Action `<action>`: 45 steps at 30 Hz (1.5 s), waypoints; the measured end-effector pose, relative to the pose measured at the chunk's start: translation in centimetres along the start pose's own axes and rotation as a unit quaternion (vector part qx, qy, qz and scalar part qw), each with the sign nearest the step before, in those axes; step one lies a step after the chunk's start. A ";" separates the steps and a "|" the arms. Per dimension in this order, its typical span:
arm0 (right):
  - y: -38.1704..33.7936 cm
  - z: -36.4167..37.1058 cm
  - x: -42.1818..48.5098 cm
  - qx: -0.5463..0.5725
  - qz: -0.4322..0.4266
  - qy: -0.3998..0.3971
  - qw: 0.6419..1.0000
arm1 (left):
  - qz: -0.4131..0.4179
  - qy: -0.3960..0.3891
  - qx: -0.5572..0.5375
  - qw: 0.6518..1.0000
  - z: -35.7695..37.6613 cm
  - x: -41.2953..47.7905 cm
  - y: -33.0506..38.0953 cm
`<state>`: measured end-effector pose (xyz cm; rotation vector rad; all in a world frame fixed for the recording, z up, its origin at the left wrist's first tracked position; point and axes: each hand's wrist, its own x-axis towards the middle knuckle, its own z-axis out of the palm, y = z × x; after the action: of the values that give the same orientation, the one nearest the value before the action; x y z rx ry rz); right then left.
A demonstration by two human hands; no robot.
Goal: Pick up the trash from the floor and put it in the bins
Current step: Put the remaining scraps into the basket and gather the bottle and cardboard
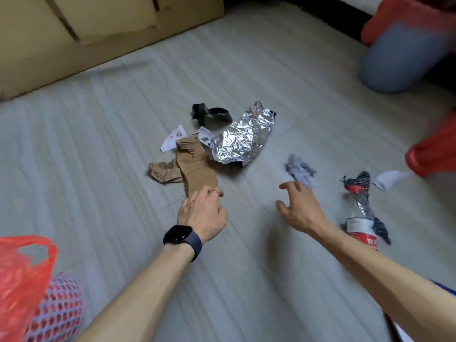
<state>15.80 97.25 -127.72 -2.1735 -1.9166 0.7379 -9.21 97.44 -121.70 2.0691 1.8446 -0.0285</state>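
Observation:
Trash lies scattered on the pale floor. A torn brown cardboard piece (pixel 197 171) sits in the middle, with crumpled silver foil (pixel 241 139), a black plastic scrap (pixel 209 114) and white paper slips (pixel 172 139) around it. My left hand (pixel 202 213), wearing a watch, has bent fingers on the cardboard's near corner; its grip is hidden. My right hand (pixel 298 206) hovers with spread fingers just short of a crumpled grey paper ball (pixel 299 170). A crushed plastic bottle (pixel 360 218) with a red cap and black netting lies to its right.
A lattice bin (pixel 59 312) lined with a red bag (pixel 22 272) stands at the bottom left. A blue-grey bin (pixel 399 60) with a red bag is at the top right, another red bag (pixel 434 149) at the right edge beside a white scrap (pixel 389 180). A large cardboard box (pixel 98 33) is at the upper left.

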 end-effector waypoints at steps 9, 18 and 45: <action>7.8 1.7 6.8 -0.164 0.000 -0.078 0.983 | 0.065 -0.030 0.098 0.993 2.6 7.9 4.3; 9.2 4.5 7.7 -0.175 -0.045 0.018 0.983 | 0.076 -0.038 0.228 0.970 2.8 17.1 3.0; -26.2 0.8 -3.9 0.141 -0.284 -0.033 0.948 | -0.075 0.417 0.071 0.903 -22.5 -10.2 -20.3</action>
<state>-8.11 97.87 -116.32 -1.3431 -2.1538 0.8996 -35.34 95.65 -103.32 2.2131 2.5298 0.8294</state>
